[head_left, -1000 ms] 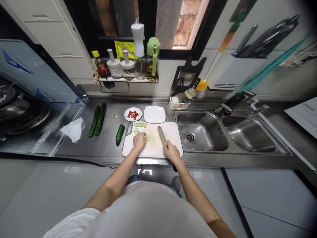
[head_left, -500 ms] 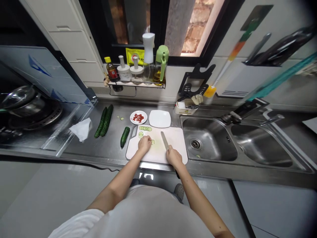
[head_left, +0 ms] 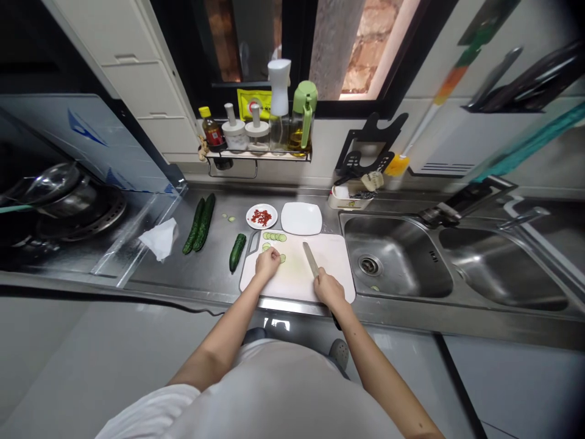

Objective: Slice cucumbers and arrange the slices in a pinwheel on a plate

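Note:
My left hand (head_left: pixel 267 263) is closed in a pinch over the left half of the white cutting board (head_left: pixel 297 288), with a cucumber slice (head_left: pixel 282 258) at its fingertips. Wrapped round the handle of a knife (head_left: pixel 311 258) is my right hand (head_left: pixel 329 288), on the board's right side; the blade points away from me. A row of cucumber slices (head_left: pixel 275 237) lies along the board's back left. Just behind my left hand are more slices (head_left: pixel 266 246), partly hidden. Left of the board rests a cut cucumber piece (head_left: pixel 237 252).
Two whole cucumbers (head_left: pixel 204 222) and a crumpled white paper (head_left: pixel 159 239) lie left. Behind the board stand a plate (head_left: pixel 249 222) of chopped red pieces and a white square plate (head_left: pixel 301 218). A double sink (head_left: pixel 393 256) is right; a spice rack (head_left: pixel 260 155) hangs above.
My left hand and the cucumber slice have shifted slightly left and back over the board. My right hand keeps hold of the knife. The whole view has swung a little.

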`<state>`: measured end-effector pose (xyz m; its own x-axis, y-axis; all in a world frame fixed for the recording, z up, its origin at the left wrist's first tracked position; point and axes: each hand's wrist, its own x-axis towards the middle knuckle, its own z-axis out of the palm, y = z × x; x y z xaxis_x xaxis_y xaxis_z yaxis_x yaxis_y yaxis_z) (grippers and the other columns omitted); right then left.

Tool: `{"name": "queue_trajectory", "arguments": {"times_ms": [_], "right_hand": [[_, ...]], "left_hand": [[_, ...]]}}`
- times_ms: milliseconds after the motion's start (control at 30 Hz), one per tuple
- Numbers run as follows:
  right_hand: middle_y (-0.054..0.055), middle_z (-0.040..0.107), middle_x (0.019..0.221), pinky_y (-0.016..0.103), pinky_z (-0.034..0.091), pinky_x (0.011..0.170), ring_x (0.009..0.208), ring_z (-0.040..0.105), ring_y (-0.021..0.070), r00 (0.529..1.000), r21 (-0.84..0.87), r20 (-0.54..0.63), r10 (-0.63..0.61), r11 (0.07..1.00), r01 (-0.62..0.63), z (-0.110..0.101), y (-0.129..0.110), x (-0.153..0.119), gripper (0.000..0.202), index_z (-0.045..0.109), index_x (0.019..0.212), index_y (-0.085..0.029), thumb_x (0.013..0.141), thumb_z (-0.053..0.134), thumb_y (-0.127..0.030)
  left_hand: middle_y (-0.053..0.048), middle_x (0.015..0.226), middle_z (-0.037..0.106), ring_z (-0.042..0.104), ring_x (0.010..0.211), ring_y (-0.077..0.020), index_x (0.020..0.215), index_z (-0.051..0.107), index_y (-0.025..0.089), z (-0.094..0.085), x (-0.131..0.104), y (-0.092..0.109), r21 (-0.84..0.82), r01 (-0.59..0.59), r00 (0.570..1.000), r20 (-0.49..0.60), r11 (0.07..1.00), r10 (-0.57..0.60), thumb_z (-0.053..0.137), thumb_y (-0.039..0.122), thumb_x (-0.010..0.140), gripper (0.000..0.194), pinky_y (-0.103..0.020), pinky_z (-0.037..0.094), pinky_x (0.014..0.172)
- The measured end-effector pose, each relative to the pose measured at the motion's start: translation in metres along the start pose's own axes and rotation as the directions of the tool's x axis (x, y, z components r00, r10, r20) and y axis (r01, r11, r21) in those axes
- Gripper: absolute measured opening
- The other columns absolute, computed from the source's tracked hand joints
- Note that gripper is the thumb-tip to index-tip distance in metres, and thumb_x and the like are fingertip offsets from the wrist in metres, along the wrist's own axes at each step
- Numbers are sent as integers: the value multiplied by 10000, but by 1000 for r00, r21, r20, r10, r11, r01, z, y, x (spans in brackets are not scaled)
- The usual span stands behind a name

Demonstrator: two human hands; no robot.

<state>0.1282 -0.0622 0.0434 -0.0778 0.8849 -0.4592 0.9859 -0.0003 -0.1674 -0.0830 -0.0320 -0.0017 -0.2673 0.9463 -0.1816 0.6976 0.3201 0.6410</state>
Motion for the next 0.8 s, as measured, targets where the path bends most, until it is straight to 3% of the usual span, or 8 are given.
{"name": "queue_trajectory", "arguments": {"times_ms": [267,567,800], "right_hand": [[148,684,1011,316,415,724,953,656,252,1000,-1,2,-6,1000,6,1,0,2,278,476,1161,-164,942,313,-217],[153,682,1011,329,419,730,954,657,264,1000,-12,3,-20,1000,20,1,0,2,287,473,1173,-163,939,313,-210],[159,678,1026,328,419,733,957,655,263,1000,-14,6,-16,1000,16,-1,0,1,290,480,1168,-163,937,310,-203]], "left_hand": [[-9,877,714,637,840,-161,968,668,234,-19,13,-27,51,115,986,-131,992,-107,558,183,822,190,-237,413,725],[-56,1040,698,615,963,-211,975,695,255,-20,12,-31,227,118,987,-132,967,-90,529,239,862,202,-276,412,768],[-66,1097,682,597,997,-211,998,700,244,-22,11,-32,238,122,988,-121,964,-95,526,247,862,221,-281,410,809]]}}
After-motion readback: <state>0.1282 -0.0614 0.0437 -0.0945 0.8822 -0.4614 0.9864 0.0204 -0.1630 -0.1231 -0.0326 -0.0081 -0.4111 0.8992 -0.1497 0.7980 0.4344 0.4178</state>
